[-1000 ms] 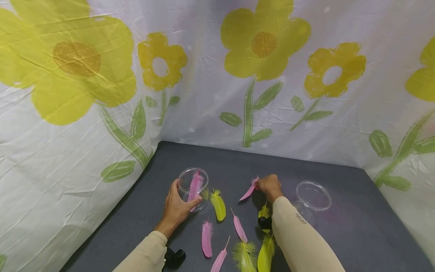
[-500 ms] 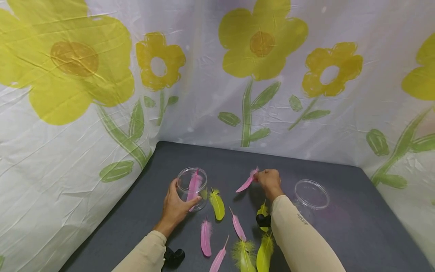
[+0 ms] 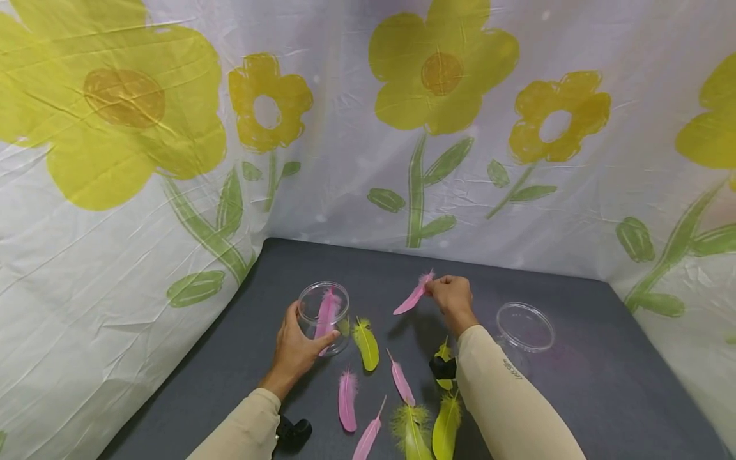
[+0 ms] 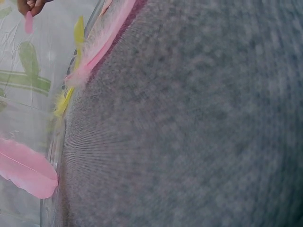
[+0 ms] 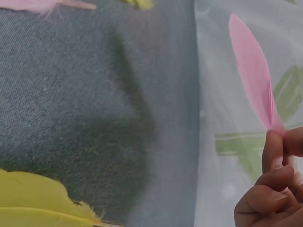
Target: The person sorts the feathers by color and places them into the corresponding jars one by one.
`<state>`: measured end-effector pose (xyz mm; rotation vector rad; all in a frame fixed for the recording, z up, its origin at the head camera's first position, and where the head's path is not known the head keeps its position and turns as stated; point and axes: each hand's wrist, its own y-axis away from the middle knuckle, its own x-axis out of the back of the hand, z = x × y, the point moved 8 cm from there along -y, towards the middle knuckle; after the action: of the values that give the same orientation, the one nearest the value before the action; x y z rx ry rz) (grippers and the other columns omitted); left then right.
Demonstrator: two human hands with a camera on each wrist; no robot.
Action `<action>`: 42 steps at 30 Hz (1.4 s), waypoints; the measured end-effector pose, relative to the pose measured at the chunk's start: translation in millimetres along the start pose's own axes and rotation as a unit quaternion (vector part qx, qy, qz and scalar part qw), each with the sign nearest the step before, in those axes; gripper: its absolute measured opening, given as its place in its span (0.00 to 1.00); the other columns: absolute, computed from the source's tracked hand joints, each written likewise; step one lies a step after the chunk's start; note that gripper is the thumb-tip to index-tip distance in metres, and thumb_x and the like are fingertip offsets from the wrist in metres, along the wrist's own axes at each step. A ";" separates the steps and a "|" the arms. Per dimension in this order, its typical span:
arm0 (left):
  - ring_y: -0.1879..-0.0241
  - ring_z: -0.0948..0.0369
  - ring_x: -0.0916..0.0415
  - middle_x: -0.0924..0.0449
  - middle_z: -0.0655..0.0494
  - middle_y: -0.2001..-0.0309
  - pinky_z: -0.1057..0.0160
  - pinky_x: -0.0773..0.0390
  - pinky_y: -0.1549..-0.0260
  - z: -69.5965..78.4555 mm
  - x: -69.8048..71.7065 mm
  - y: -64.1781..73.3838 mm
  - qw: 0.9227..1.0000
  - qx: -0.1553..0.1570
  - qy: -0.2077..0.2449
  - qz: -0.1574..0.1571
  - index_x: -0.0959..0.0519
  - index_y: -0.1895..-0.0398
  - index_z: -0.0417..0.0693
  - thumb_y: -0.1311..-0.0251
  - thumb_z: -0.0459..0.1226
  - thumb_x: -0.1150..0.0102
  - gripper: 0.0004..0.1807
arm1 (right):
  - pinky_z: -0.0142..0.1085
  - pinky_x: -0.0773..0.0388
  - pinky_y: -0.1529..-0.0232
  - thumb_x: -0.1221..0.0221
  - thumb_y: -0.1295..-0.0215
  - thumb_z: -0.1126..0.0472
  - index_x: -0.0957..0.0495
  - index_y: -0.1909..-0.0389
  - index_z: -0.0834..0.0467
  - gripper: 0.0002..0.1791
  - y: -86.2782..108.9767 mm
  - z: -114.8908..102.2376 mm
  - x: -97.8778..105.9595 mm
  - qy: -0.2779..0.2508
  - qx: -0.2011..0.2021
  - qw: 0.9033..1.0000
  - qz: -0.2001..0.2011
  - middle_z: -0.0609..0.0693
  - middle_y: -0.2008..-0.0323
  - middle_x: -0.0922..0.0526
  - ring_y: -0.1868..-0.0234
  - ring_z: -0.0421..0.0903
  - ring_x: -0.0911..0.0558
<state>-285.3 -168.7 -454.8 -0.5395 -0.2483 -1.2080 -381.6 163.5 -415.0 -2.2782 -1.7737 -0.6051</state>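
My left hand [image 3: 296, 348] grips the side of a clear plastic jar [image 3: 324, 283], thumb across its front. A pink feather [image 3: 328, 313] stands upright inside it and also shows at the edge of the left wrist view. My right hand [image 3: 452, 299] pinches another pink feather [image 3: 413, 299] between thumb and fingertips, above the dark table, to the right of the jar. In the right wrist view this held feather [image 5: 253, 71] points up from the fingers. Beside the jar lies a yellow feather [image 3: 366, 345].
On the dark table [image 3: 604, 377] lie pink feathers, such as this pink feather [image 3: 347, 399], and several yellow ones, including a yellow feather [image 3: 446, 427] near the right forearm. A second clear container [image 3: 526, 348] stands at the right. A flower-printed curtain [image 3: 339, 191] closes off the back.
My right hand has raised the pink feather off the table, moving up and slightly left. The left hand stays on the jar.
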 end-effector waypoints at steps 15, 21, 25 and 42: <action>0.38 0.41 0.38 0.36 0.38 0.37 0.39 0.37 0.44 -5.2 0.1 -1.3 1.000 -0.005 0.000 0.008 0.43 0.32 0.40 0.62 0.48 0.20 0.56 | 0.51 0.28 0.49 0.34 0.42 0.60 0.18 0.75 0.58 0.07 9.8 -30.3 -6.1 -0.067 0.029 0.997 0.019 0.49 0.74 0.15 0.58 0.50 0.18; 0.38 0.40 0.38 0.37 0.37 0.36 0.38 0.38 0.43 -2.5 -0.1 -0.9 1.000 -0.003 -0.003 0.001 0.44 0.32 0.39 0.61 0.50 0.21 0.56 | 0.46 0.28 0.52 0.34 0.43 0.59 0.18 0.74 0.59 0.07 14.4 -40.4 -5.7 -0.076 0.040 0.996 0.027 0.49 0.73 0.15 0.59 0.50 0.20; 0.37 0.40 0.39 0.37 0.36 0.36 0.38 0.38 0.43 -1.9 -1.7 -1.7 1.000 -0.003 -0.004 -0.002 0.44 0.32 0.39 0.61 0.49 0.21 0.56 | 0.43 0.28 0.58 0.34 0.45 0.60 0.18 0.75 0.59 0.06 16.7 -46.2 -4.6 -0.086 0.050 0.994 0.046 0.49 0.74 0.15 0.62 0.49 0.20; 0.37 0.40 0.39 0.37 0.38 0.36 0.38 0.38 0.43 -2.5 -3.2 -0.3 1.000 -0.003 -0.004 -0.005 0.45 0.31 0.40 0.60 0.48 0.21 0.56 | 0.41 0.29 0.64 0.34 0.46 0.60 0.19 0.78 0.57 0.07 37.8 -75.7 -27.6 -0.142 0.083 0.984 0.072 0.49 0.76 0.16 0.66 0.49 0.22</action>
<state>-286.9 -167.4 -458.4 -0.5505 -0.2546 -1.2161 -365.9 99.5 -355.1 -2.4420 -1.6781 -0.1049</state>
